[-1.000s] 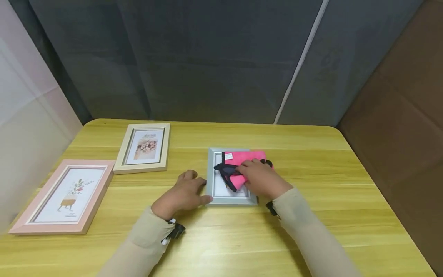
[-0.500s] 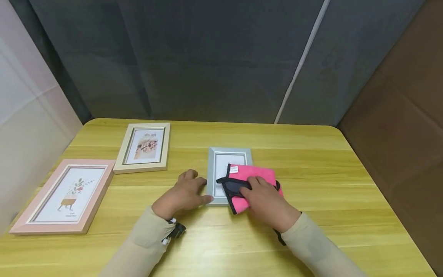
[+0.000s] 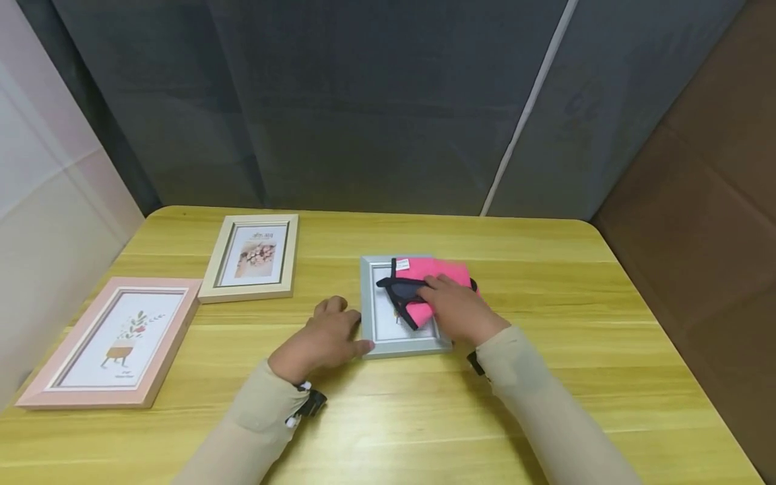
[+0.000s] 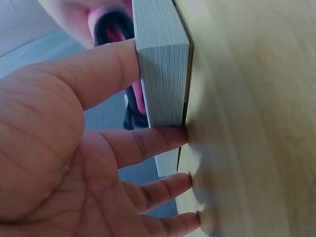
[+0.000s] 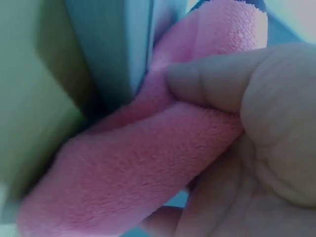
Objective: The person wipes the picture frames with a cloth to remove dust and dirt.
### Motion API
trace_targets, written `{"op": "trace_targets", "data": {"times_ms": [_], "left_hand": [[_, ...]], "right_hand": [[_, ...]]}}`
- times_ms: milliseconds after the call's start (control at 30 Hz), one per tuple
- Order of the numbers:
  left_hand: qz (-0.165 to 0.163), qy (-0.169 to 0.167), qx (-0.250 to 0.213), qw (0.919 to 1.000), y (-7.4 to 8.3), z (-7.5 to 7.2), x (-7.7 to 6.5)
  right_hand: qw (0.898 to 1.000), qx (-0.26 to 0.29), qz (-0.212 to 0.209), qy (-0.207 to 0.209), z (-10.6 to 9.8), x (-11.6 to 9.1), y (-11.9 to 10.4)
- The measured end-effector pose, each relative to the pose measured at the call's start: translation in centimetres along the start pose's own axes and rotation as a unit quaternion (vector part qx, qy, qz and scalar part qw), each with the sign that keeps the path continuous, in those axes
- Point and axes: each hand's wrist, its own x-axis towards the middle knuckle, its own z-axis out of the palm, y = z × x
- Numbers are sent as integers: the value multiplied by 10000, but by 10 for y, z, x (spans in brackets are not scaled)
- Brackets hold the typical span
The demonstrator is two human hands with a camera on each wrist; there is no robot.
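Note:
A light grey-blue picture frame (image 3: 412,347) lies face up near the middle of the wooden table. My left hand (image 3: 318,342) rests at its left side; the thumb (image 4: 111,66) touches the frame edge (image 4: 163,84), and the extended fingers reach down to the tabletop. My right hand (image 3: 459,311) holds a folded pink cloth (image 3: 451,269) with black trim and a dark patch against the frame's face, covering much of the picture. From the right wrist, the fluffy cloth (image 5: 123,168) shows pinched between thumb and fingers, draped over the frame's right side.
A cream picture frame (image 3: 287,259) lies at the back left. Nearer, a larger pink picture frame (image 3: 166,364) lies at the table's left edge. Grey fabric (image 3: 364,108) stands behind the wooden table (image 3: 545,283), and a brown panel (image 3: 697,202) is on the right.
My right hand slid the cloth toward me to the frame's lower right, then back up over the picture. The left hand has stayed at the frame's left side.

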Motion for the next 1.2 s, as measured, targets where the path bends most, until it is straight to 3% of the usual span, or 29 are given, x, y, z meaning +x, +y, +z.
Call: {"op": "trace_targets", "data": {"times_ms": [133, 267, 500, 633, 733, 833, 967, 1200], "left_hand": [[-13, -31, 23, 10000, 0, 0, 0], [-25, 34, -141, 9999, -1, 2, 0], [-4, 120, -260, 9996, -4, 3, -1], [30, 22, -225, 9997, -3, 2, -1], [38, -48, -176, 9998, -2, 1, -1], [23, -76, -89, 9999, -2, 0, -1], [9, -124, -34, 9999, -2, 0, -1], [-22, -134, -39, 9999, -2, -1, -1]], "right_hand": [[9983, 508, 269, -84, -7, 23, 8], [9977, 667, 75, -11, -9, 25, 14], [9961, 356, -784, 169, -4, -25, 1], [9958, 101, -886, 221, 3, -56, -14], [9966, -78, -780, 260, 7, -65, -23], [9984, -151, -527, 115, 9, -56, -26], [9998, 13, -101, -143, 5, -27, -16], [9944, 1041, 185, -82, -10, 19, 10]]}}
